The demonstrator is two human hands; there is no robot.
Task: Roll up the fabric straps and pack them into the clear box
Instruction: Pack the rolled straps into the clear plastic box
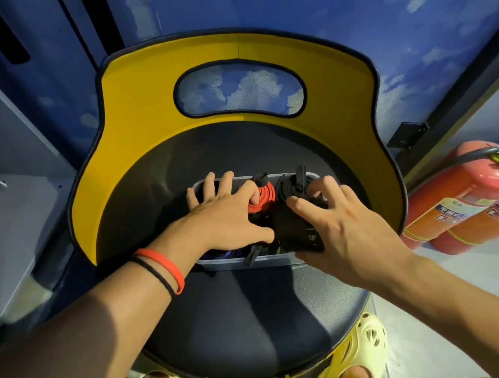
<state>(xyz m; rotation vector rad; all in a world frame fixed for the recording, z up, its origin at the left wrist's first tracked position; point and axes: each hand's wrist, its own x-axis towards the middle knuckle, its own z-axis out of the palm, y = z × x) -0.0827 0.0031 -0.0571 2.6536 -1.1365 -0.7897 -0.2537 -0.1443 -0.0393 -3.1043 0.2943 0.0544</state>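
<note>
A: Where are the straps?

B: In the head view, they're in the box [251, 262], which sits on the seat [257, 313] of a chair. An orange roll [263, 198] lies at the middle. A black roll [293, 227] stands at the right end, half above the rim.

A: And the hands?

B: The left hand [229, 213] lies flat with spread fingers on the contents, pressing beside the orange roll. The right hand [334, 225] grips the black roll, thumb on top, fingers curled round the far side.

A: How will that roll handle?

B: Light and soft, I'd say. Woven fabric gives under pressure, so it can be squeezed into a tight gap. It will likely spring open if let go early. Best held across the coil, as the right hand does, so the layers stay pinched. Loose ends and a buckle stick up and may snag the rim.

A: The surface?

B: The seat is padded, dark and slightly dished, so the box could shift when pushed. The yellow back [139, 123] curves close behind it.

A: The room?

B: Tight. There's a blue cloud-printed wall [345, 4] behind, and red extinguishers [462, 191] on the floor at right.
</note>
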